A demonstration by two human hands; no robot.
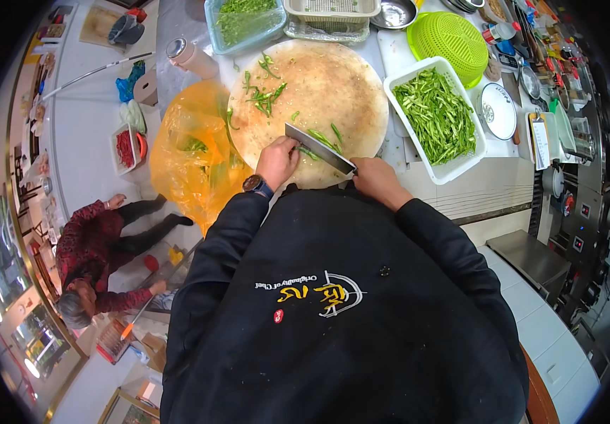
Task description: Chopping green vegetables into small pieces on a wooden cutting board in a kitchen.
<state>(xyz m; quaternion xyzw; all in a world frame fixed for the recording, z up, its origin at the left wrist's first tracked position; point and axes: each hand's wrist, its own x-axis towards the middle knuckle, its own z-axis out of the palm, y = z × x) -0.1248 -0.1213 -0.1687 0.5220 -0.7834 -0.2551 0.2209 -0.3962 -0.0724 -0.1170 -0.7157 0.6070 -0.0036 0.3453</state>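
Note:
My right hand grips the handle of a cleaver, its blade slanting over the near part of a round wooden chopping board. Close against the blade's left end, my left hand rests on the board with fingers curled; a bit of green pepper shows at its fingertips. Cut green pepper strips lie just beyond the blade. Stem ends of green peppers are scattered on the board's left side. At the right, a white plastic basket holds many sliced green peppers.
An orange plastic bag with greens stands left of the board, near a pink flask. Beyond are a blue tub of chopped greens and a light basket. A lime colander and white bowl sit right. Another person is at far left.

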